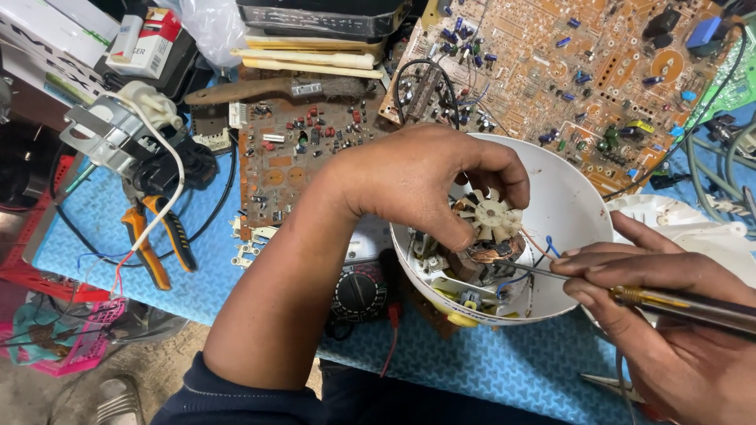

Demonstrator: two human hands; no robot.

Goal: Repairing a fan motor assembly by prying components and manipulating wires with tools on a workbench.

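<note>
Fingers of my left hand (425,185) pinch the brittle-looking fan wheel (493,216) at its rim, my right hand (669,315) gripping the screwdriver (677,303) at lower right.

Access, white housing (579,197): open from above on its far side; near side filled by motor (484,256), fan wheel (494,215) and wires. Left flank blocked by multimeter (358,290), brown circuit board (295,157); pliers (153,236) lay well apart. Blue mat (488,366) in front stood bare.
</note>
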